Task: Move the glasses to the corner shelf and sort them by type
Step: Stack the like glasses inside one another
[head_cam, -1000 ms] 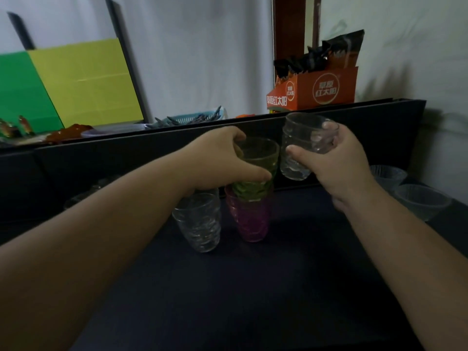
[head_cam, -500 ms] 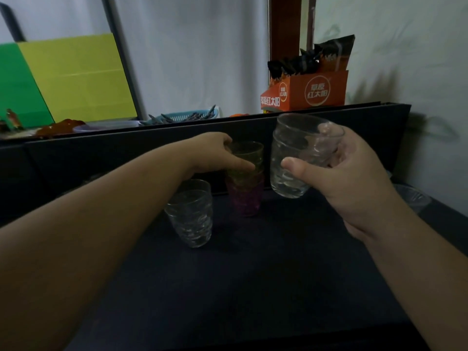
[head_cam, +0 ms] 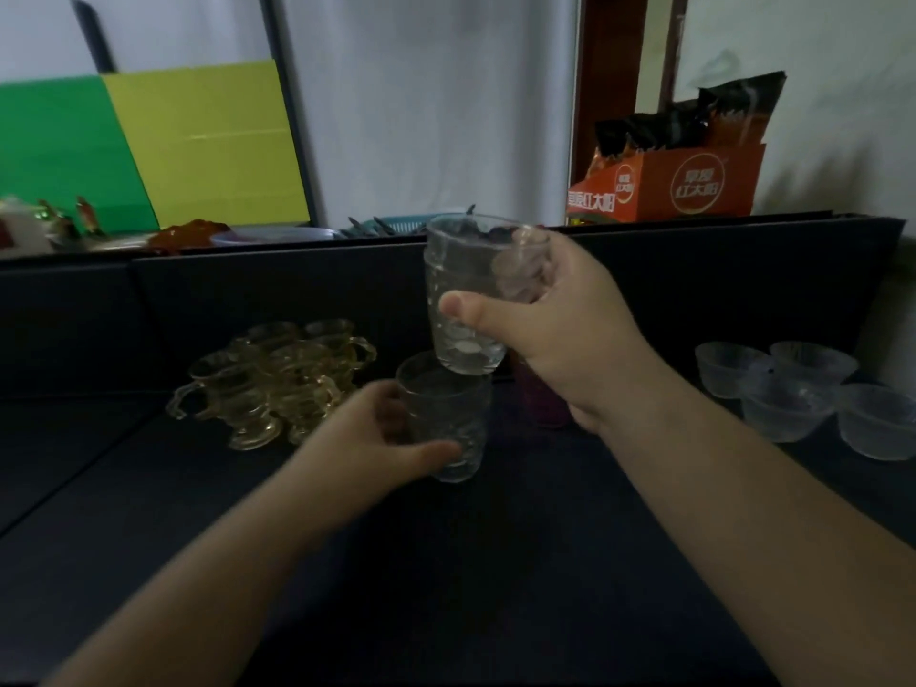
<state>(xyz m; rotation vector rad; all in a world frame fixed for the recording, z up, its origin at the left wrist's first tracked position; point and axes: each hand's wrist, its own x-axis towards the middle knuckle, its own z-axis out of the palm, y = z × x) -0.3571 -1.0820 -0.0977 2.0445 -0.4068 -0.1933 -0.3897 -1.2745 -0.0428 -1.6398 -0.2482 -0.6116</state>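
My right hand holds a clear tumbler in the air, its base just over the rim of a second clear tumbler. That lower tumbler stands on the dark shelf, and my left hand wraps around its left side. A purple glass stands behind my right wrist, mostly hidden. Several amber handled cups cluster at the left. Several small frosted bowls sit at the right.
A dark back wall rises behind the shelf. On the ledge above it stand an orange carton of packets, a blue basket, and green and yellow boards. A white wall is at the right.
My left hand left the green and purple stack and now grips the clear tumbler on the shelf. My right hand carried its tumbler left, above that one. The view shifted, showing the amber cups.
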